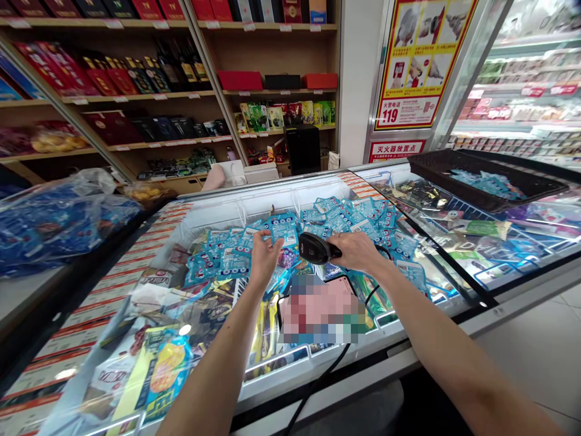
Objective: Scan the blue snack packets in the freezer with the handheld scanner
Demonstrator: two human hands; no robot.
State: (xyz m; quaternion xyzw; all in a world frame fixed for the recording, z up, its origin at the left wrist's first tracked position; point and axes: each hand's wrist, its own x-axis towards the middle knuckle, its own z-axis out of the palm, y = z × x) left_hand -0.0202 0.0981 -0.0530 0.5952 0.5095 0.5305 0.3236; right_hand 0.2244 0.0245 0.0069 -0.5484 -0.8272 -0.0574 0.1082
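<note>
My left hand [267,251] pinches a small blue ice cream packet [284,232] by its left edge, with a white label facing up. Closed round the handle of a black barcode scanner [314,248] is my right hand [357,249]. The scanner's head points left, close beside the packet. Beneath both hands, many similar blue packets [363,209] lie heaped in the open chest freezer. A phone [342,284], partly covered by a blurred patch, lies below the scanner. The scanner's black cable [318,387] runs over the freezer's front edge.
A black basket [490,200] with some blue packets stands on the freezer's right part. Other ice cream packs [163,369] fill the front left. Blue goods in clear plastic [63,221] lie left. Behind are wooden shelves [272,94] with boxes and bottles. White wire dividers [281,360] edge the front.
</note>
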